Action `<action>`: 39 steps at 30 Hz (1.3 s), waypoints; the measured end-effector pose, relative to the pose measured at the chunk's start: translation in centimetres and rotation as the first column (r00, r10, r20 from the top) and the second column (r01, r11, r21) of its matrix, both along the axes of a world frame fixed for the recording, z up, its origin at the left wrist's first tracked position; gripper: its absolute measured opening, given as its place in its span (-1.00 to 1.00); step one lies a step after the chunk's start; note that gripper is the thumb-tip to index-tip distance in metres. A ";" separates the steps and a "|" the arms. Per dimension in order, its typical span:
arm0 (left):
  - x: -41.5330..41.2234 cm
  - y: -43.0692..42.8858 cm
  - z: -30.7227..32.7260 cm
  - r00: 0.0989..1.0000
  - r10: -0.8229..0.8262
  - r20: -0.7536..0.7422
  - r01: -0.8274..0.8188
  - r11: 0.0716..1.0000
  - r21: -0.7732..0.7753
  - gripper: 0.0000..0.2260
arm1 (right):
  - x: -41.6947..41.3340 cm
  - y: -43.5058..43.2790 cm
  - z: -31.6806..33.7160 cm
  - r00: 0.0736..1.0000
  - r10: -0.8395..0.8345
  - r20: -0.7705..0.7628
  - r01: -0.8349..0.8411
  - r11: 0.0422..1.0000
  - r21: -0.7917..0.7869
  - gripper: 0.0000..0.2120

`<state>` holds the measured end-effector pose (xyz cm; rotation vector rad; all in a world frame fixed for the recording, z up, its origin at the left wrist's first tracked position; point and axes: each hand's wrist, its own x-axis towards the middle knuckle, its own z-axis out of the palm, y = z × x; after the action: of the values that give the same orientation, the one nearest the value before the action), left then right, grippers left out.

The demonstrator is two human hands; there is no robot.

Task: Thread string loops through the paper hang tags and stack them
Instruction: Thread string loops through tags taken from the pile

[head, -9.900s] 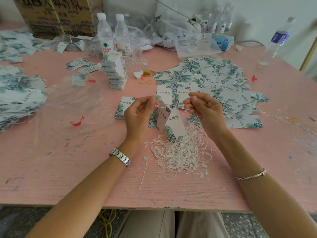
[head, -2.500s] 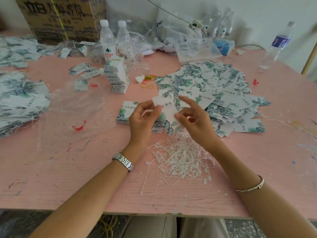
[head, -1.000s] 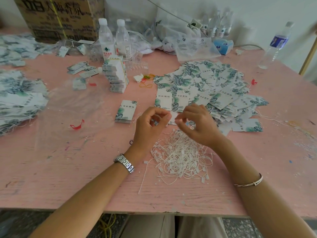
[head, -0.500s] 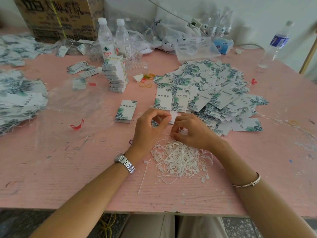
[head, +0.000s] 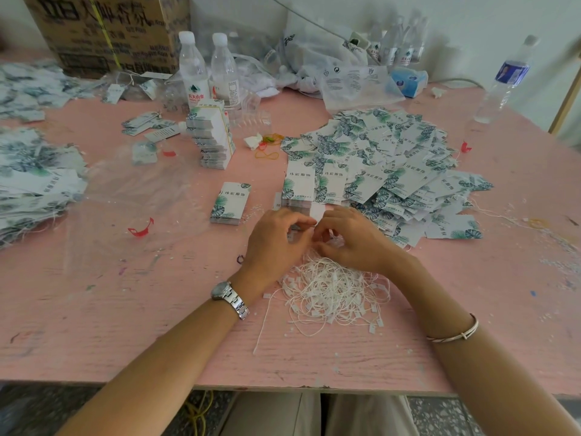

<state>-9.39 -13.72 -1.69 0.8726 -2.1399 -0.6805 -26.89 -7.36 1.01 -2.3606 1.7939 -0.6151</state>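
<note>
Far left on the pink tabletop (head: 94,309): a loose heap of leaf-printed hang tags (head: 34,180), strings trailing from its near edge. Behind it, against the wall, a cardboard box (head: 107,29). Next, a crumpled clear plastic sheet (head: 135,184) lying flat, with a red plastic scrap (head: 140,227) at its near side. Further back, two capped water bottles (head: 192,73) side by side, and just in front of them a tall leaning stack of bundled tags (head: 212,136). Nearer, a small neat stack of tags (head: 231,202), printed face up, just left of the hands.

Then the left hand (head: 273,237), watch (head: 229,298) on the wrist, fingers curled, thumb and forefinger pressed together and pointing toward the right hand (head: 352,240). Right one likewise curled, fingertips down at the far edge of the tangle of white string loops (head: 333,287). Fingertips of both nearly meeting; whatever sits between them too small to make out, so no telling whether either grips a string.

Just beyond the fingertips, a blank white card (head: 317,211) and a second neat stack (head: 298,187). Right of that, a wide overlapping spread of tags (head: 393,171). Thin bangle (head: 456,333) on the right forearm. Far right, near the back edge, a clear bottle with a blue label (head: 503,80), standing.
</note>
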 end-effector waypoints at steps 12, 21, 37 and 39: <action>-0.1 0.0 -0.4 0.998 -0.018 0.061 0.016 0.999 0.032 -0.81 | 0.1 0.1 0.1 0.964 -0.018 0.265 0.020 1.000 -0.006 -0.88; -0.3 0.3 0.8 0.987 -0.080 -0.136 0.104 0.978 0.181 -0.92 | -0.2 0.1 0.6 0.774 -0.014 0.634 0.033 0.999 -0.018 -0.81; 0.6 0.1 1.8 0.779 0.151 -0.609 -0.149 0.987 0.055 -0.95 | 0.2 0.4 1.0 0.651 -0.006 0.759 -0.092 0.992 0.087 -0.87; 0.8 -0.1 2.0 0.721 0.214 -0.659 -0.196 0.975 0.103 -0.93 | 0.0 0.5 1.2 0.592 -0.010 0.806 -0.111 0.990 0.093 -0.88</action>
<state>-8.64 -13.78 0.30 0.7171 -1.3632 -0.7636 -26.91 -6.91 2.18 -1.5724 1.2600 -1.2547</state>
